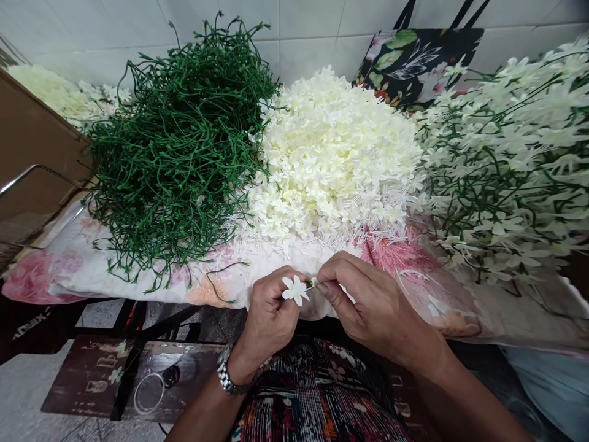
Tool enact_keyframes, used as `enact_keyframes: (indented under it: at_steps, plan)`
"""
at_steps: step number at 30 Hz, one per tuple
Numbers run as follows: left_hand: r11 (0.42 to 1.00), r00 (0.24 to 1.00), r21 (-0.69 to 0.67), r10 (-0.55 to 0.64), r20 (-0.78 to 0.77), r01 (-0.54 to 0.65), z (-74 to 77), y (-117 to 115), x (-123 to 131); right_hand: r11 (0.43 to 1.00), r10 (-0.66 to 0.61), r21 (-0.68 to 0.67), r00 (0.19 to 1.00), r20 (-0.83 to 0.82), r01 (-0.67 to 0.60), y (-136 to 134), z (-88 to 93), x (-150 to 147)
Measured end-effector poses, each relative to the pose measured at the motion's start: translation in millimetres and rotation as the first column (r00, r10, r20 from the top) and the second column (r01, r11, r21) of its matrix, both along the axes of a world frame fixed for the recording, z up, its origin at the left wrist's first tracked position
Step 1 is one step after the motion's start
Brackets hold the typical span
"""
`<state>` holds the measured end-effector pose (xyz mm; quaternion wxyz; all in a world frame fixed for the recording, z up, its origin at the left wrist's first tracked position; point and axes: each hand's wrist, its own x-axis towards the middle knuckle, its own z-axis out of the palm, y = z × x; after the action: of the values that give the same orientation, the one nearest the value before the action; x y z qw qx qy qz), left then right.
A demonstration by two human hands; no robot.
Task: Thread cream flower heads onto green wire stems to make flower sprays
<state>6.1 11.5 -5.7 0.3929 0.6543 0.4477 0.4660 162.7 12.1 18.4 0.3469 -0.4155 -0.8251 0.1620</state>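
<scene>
My left hand (275, 307) is closed around a green artificial flower stem, mostly hidden in the fingers. A white flower (295, 290) with open petals shows at its thumb side. My right hand (368, 301) pinches a second small white flower (315, 282) by the stem tip, just right of the first one. The fingertips of both hands nearly meet above the front edge of the cloth. Behind them rises a heap of loose white flowers (335, 147). To its left lies a big tangle of bare green stems (184, 141).
Finished flower sprays (510, 166) are piled at the right. A black floral bag (418, 64) leans against the tiled wall. A cardboard box (37, 147) stands at the left. One loose stem (214, 285) lies on the flowered cloth (78, 264). Below is a brown bench (184, 368).
</scene>
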Motion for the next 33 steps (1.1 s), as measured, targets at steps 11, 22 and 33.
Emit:
enact_keyframes:
  at_steps: [11,22,33]
  plan:
    - [0.999,0.999,-0.010,0.042,0.010,-0.042,-4.6,1.1,1.6,0.998,-0.062,-0.035,0.989,-0.135,0.058,1.4,-17.1,-9.9]
    - [0.988,0.988,-0.137,0.087,0.131,-0.069,-3.3,3.6,0.7,0.972,-0.091,-0.233,0.957,-0.275,0.026,4.2,-22.4,-3.7]
    - [0.985,0.978,-0.159,0.099,0.182,-0.071,1.4,1.0,1.2,0.944,-0.091,-0.329,0.936,-0.339,-0.028,1.2,-22.1,-5.0]
